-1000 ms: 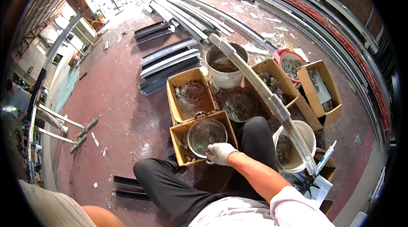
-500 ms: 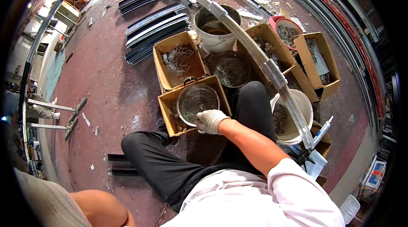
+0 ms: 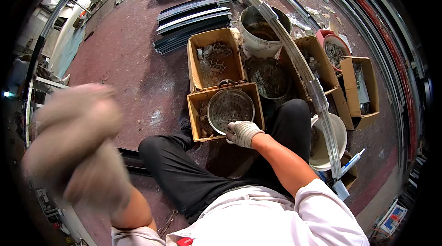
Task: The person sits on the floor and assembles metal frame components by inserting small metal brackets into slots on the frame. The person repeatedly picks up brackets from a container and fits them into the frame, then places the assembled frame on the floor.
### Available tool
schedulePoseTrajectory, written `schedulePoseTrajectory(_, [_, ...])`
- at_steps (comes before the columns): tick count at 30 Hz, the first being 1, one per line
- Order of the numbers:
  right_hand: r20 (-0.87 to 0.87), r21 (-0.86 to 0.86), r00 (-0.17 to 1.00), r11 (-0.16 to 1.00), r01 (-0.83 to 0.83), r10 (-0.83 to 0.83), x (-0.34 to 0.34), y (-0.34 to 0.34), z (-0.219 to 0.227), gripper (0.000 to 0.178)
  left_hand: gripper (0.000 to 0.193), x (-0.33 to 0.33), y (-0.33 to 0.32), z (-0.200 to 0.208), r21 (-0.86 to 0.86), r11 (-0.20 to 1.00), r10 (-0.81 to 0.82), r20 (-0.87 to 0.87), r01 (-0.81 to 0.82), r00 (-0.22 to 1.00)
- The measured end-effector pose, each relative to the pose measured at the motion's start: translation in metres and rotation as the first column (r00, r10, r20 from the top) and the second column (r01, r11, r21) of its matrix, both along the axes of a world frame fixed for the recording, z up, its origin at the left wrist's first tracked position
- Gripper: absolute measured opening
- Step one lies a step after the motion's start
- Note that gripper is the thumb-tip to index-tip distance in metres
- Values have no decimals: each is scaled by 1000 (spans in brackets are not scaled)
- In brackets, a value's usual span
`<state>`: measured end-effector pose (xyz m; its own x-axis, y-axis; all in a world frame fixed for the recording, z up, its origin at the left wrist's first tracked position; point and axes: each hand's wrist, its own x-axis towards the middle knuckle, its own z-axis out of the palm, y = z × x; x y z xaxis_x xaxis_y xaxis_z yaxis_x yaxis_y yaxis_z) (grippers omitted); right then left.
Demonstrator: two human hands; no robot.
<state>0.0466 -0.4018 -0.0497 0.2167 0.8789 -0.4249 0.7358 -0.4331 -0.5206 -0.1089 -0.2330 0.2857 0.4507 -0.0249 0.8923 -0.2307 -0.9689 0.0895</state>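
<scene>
Your right hand [image 3: 245, 134] clasps the near edge of the colander [image 3: 230, 107], just ahead of it over the box [image 3: 195, 106]; your left hand [image 3: 76, 147], well to its left, is too blurred to tell if clenched or released. Past the box lies mesh [image 3: 218, 54]; a bucket [image 3: 340, 134] stands right of your right hand.

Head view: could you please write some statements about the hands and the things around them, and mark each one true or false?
1. The right hand holds the near edge of the perforated metal bowl. True.
2. The left hand touches this bowl too. False: it is apart from the bowl, blurred, at the picture's left.
3. The right hand is bare. False: it wears a light glove.
4. The red bucket stands left of the bowl. False: it is farther away, to the right.
5. A blue-and-white tube lies right of the bowl. True.
</scene>
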Motion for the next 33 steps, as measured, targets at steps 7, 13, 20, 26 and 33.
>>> schedulePoseTrajectory(7, [-32, -30, 998, 998, 59, -60, 6, 7, 0, 34, 17, 14, 38, -202, -605, 680, -183, -687, -414, 704])
schedulePoseTrajectory(13, [-40, 87, 992, 989, 122, -119, 12, 19, -2, 28, 34, 6, 60, -272, -374, 741, -369, -921, -558, 128])
schedulePoseTrajectory(20, [-29, 408, 919, 835, 369, -392, 44, 52, -16, 23, 36, 30, 116, -284, -454, 683, -381, -890, -572, 252])
schedulePoseTrajectory(26, [-241, 437, 761, 633, 640, -603, 100, 120, -58, 26, 33, 52, 212, -331, -504, 577, -448, -853, -643, 266])
schedulePoseTrajectory(33, [-360, 155, 630, 622, 768, -688, 160, 200, -107, 25, 45, 86, 366, -460, -300, 496, -141, -954, -815, 265])
